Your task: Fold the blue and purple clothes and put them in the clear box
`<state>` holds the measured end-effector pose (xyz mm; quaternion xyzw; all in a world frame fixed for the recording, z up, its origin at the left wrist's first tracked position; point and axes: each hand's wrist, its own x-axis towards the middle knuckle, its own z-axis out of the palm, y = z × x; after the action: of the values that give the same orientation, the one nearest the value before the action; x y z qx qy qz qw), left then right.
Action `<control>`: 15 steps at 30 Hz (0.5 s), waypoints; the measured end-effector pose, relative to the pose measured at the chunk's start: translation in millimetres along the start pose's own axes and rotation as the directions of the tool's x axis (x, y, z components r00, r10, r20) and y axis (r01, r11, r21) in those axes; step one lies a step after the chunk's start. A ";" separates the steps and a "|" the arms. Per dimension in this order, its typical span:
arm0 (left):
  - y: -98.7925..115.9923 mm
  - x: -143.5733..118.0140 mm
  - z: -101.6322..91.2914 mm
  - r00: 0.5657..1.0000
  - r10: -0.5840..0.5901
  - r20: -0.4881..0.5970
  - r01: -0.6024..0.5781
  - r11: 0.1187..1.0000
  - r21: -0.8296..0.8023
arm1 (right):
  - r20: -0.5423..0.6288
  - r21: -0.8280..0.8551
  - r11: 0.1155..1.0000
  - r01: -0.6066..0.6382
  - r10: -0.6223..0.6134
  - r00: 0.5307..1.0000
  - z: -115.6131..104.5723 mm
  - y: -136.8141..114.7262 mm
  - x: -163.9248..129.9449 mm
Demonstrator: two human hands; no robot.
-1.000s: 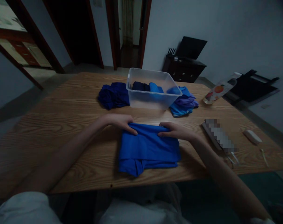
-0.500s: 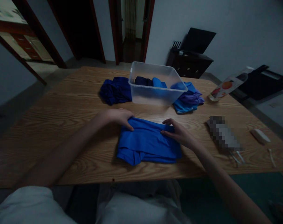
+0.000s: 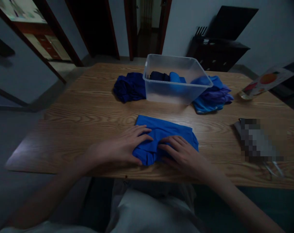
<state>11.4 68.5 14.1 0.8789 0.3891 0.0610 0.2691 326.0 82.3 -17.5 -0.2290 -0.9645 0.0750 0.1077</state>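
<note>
A bright blue piece of folded cloth (image 3: 171, 127) lies flat on the wooden table in front of me, its near edge bunched. Over its left end rests my left hand (image 3: 128, 142), fingers spread on top and thumb apart by the near left corner. My right hand (image 3: 182, 153) is at the near edge, right of the middle, fingers curled over the fabric and thumb low beside them, closed on the cloth. Part of that near edge is hidden under the right hand.
Beyond the cloth stands a clear plastic bin (image 3: 168, 94) holding dark and blue rolled fabric. A navy cloth heap (image 3: 129, 87) lies left of it, a blue-purple heap (image 3: 212, 97) right. Farther right are a bottle (image 3: 263, 81) and a blurred-out packet (image 3: 260, 140) on the table (image 3: 88, 106).
Both hands have moved from the cloth's far edge towards its near edge. The right hand has curled its fingers over the fabric. My view has shifted, so things sit further right.
</note>
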 end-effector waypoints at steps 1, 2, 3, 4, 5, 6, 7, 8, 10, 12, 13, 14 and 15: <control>1.2 -3.4 3.7 0.999 -0.008 -0.036 0.008 1.000 -0.003 | -0.003 -0.029 0.999 0.025 -0.025 1.000 2.7 1.0 4.7; 1.6 -5.5 6.8 0.998 -0.010 -0.067 0.010 1.000 -0.012 | -0.002 -0.045 0.998 0.042 -0.042 0.999 3.9 3.3 9.5; 1.3 -6.6 9.1 0.996 -0.009 -0.089 0.007 1.000 -0.028 | -0.005 -0.039 0.998 0.052 -0.052 0.999 3.4 6.5 14.3; 0.7 -7.1 10.7 0.994 -0.007 -0.107 0.002 0.999 -0.053 | -0.017 -0.009 0.998 0.054 -0.054 0.998 1.3 10.3 18.9; 0.0 -7.1 11.5 0.993 -0.007 -0.120 -0.003 0.997 -0.083 | -0.033 0.036 0.998 0.045 -0.044 0.998 -2.0 14.2 23.2; -0.5 -6.9 11.6 0.992 -0.011 -0.129 -0.004 0.994 -0.113 | -0.051 0.086 0.996 0.032 -0.027 0.998 -6.3 18.0 27.3; -0.6 -6.4 11.2 0.991 -0.019 -0.135 0.000 0.991 -0.137 | -0.069 0.130 0.991 0.014 -0.005 0.998 -11.0 21.3 31.1; -0.5 -5.6 10.4 0.989 -0.027 -0.145 0.004 0.988 -0.154 | -0.082 0.168 0.986 -0.007 0.021 0.996 -15.6 23.9 34.4; 0.0 -3.3 8.7 0.986 -0.045 -0.158 0.019 0.987 -0.162 | -0.083 0.229 0.971 -0.066 0.087 0.993 -23.3 26.9 40.0; -0.2 0.3 7.8 0.986 -0.051 -0.160 0.025 0.987 -0.158 | -0.088 0.280 0.952 -0.122 0.152 0.984 -28.2 26.8 44.2; -0.8 2.4 7.7 0.985 -0.052 -0.166 0.026 0.987 -0.156 | -0.091 0.307 0.941 -0.143 0.178 0.980 -29.8 26.0 45.9; -1.6 4.6 7.6 0.983 -0.058 -0.175 0.031 0.988 -0.152 | -0.095 0.333 0.930 -0.154 0.195 0.976 -31.2 24.9 47.5; -2.4 6.8 7.6 0.980 -0.067 -0.187 0.040 0.989 -0.144 | -0.099 0.359 0.919 -0.162 0.210 0.973 -32.4 23.8 48.9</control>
<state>17.0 71.5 5.7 0.8371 0.4316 0.1651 0.2929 301.4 128.8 17.7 -0.3014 -0.9003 0.2387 0.2042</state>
